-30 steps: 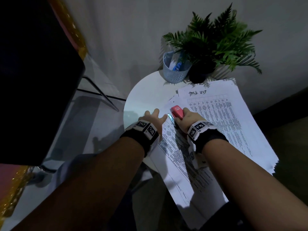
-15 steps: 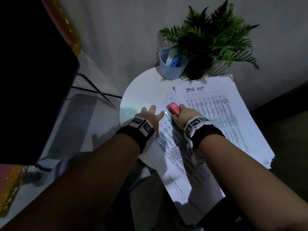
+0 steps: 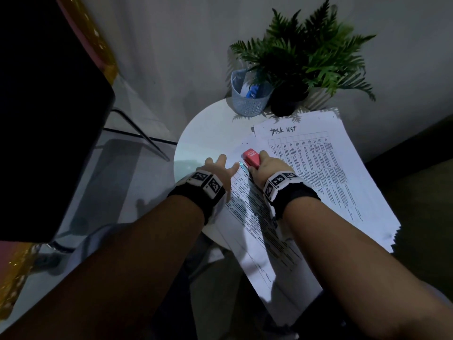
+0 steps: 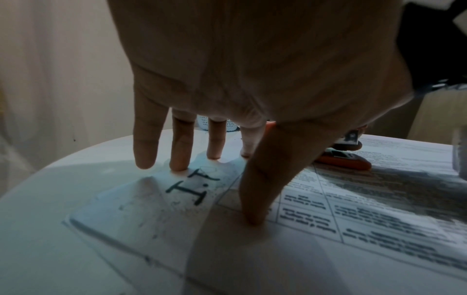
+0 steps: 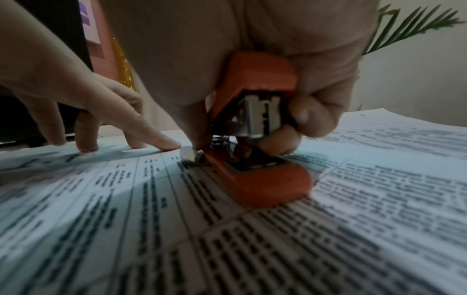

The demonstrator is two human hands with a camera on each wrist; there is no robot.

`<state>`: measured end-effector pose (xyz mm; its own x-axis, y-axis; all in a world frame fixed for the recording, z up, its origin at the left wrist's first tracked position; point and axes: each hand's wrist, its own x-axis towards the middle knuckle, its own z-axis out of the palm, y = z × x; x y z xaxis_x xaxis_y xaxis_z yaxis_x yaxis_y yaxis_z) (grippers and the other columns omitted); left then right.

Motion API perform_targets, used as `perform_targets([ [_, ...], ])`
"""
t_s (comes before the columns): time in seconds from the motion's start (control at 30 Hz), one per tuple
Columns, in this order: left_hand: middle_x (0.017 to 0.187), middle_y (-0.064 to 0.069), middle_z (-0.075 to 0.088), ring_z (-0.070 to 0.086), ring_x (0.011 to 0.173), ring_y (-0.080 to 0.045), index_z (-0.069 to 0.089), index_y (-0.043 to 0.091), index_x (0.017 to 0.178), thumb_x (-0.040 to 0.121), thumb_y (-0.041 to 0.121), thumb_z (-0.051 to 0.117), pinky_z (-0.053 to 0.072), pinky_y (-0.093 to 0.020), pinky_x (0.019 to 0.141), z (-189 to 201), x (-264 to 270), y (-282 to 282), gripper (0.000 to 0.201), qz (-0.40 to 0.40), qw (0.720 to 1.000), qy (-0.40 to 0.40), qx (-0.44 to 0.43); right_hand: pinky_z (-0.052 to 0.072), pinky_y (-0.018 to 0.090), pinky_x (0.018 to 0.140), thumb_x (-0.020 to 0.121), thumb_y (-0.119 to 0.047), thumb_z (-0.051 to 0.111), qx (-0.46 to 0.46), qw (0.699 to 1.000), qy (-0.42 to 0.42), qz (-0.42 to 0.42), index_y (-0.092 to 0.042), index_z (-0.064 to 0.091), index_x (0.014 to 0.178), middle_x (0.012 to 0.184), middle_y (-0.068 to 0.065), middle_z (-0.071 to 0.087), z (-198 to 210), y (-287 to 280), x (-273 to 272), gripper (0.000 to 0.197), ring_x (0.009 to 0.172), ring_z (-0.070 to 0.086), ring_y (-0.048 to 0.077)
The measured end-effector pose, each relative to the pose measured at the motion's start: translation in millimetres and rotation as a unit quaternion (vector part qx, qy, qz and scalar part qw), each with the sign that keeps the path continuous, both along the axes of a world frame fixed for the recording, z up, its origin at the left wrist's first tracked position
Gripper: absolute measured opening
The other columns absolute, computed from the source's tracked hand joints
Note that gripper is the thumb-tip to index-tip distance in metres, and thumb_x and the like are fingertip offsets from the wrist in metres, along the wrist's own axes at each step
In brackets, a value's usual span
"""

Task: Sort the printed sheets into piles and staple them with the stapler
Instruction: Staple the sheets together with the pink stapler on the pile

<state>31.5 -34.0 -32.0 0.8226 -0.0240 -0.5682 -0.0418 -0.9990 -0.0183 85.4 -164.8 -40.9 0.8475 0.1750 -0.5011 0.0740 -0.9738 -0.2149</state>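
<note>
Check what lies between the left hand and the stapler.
Only printed sheet, seen from the right wrist: the left hand presses it just beside the stapler.

Orange-red stapler, white sheets with black-printed tables, green plant.

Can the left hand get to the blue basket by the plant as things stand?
Probably yes. The left hand lies with straight fingers on the near sheets, holding nothing, and bare table runs from it up to the basket. The right hand and stapler sit off to the side.
</note>
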Motion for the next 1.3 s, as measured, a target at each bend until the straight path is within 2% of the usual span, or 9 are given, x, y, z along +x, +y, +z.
perform_targets([
  [0.1,0.126,-0.010,0.032,0.039,0.114,-0.032,0.009,0.028,0.148,0.073,0.020,0.069,0.045,-0.038,0.081,2,1,-1,0.096,0.003,1.000,0.012,0.002,0.038,0.032,0.067,0.094,-0.039,0.044,0.003,1.000,-0.002,-0.003,-0.014,0.040,0.111,0.085,0.005,0.051,0,0,1,0.031,0.077,0.049,0.026],
  [0.2,0.126,-0.010,0.032,0.039,0.113,-0.031,0.009,0.029,0.148,0.073,0.020,0.068,0.044,-0.036,0.078,1,1,-1,0.095,0.003,1.000,0.008,-0.001,0.038,0.031,0.067,0.095,-0.039,0.043,0.018,1.000,-0.007,-0.018,-0.012,0.041,0.111,0.083,0.006,0.050,-2,3,0,0.031,0.076,0.049,0.026],
  [0.37,0.125,-0.010,0.032,0.041,0.111,-0.031,0.012,0.028,0.147,0.072,0.021,0.069,0.045,-0.036,0.078,0,-1,0,0.094,0.004,1.000,-0.002,-0.003,0.041,0.032,0.070,0.094,-0.040,0.045,0.024,1.000,-0.006,-0.002,-0.013,0.043,0.112,0.093,0.009,0.059,-2,3,4,0.033,0.079,0.051,0.026],
  [0.5,0.123,-0.008,0.032,0.039,0.111,-0.030,0.012,0.029,0.147,0.073,0.023,0.069,0.043,-0.036,0.077,-4,0,3,0.094,0.014,1.000,-0.005,-0.018,0.038,0.030,0.069,0.093,-0.041,0.046,0.026,1.000,-0.001,0.013,-0.014,0.044,0.110,0.086,0.006,0.053,2,-1,7,0.031,0.076,0.050,0.025],
  [0.57,0.122,-0.008,0.032,0.039,0.111,-0.031,0.012,0.029,0.147,0.072,0.023,0.069,0.045,-0.038,0.079,-7,0,4,0.094,0.014,1.000,-0.006,-0.021,0.037,0.029,0.069,0.093,-0.042,0.047,0.015,1.000,-0.002,0.024,-0.014,0.044,0.112,0.089,0.006,0.054,2,-1,10,0.034,0.077,0.049,0.024],
  [0.73,0.115,-0.006,0.030,0.039,0.108,-0.031,0.011,0.032,0.144,0.065,0.024,0.072,0.050,-0.046,0.082,-12,1,5,0.101,0.017,1.000,0.001,-0.012,0.037,0.028,0.073,0.093,-0.044,0.048,0.007,0.999,0.000,0.038,-0.011,0.045,0.119,0.109,0.014,0.061,-1,-3,15,0.042,0.094,0.056,0.028],
  [1.07,0.116,-0.005,0.030,0.040,0.110,-0.031,0.009,0.035,0.142,0.055,0.028,0.081,0.050,-0.045,0.081,-12,4,4,0.113,0.011,1.000,0.018,0.000,0.037,0.029,0.077,0.093,-0.043,0.047,0.011,0.999,0.018,0.039,-0.011,0.045,0.122,0.114,0.013,0.060,3,-4,17,0.043,0.102,0.057,0.029],
  [1.23,0.120,-0.006,0.030,0.038,0.114,-0.032,0.008,0.033,0.145,0.060,0.027,0.081,0.048,-0.046,0.085,-13,5,4,0.112,0.016,0.999,0.029,-0.003,0.041,0.033,0.089,0.093,-0.044,0.047,0.020,0.999,0.037,0.015,-0.011,0.047,0.127,0.120,0.014,0.059,6,-3,19,0.048,0.107,0.056,0.030],
  [1.3,0.121,-0.007,0.031,0.038,0.114,-0.032,0.010,0.031,0.146,0.064,0.026,0.078,0.047,-0.045,0.085,-13,6,4,0.106,0.013,1.000,0.018,-0.007,0.042,0.033,0.089,0.093,-0.044,0.047,0.019,0.999,0.037,0.013,-0.011,0.047,0.128,0.120,0.014,0.059,6,-1,18,0.048,0.108,0.056,0.030],
])
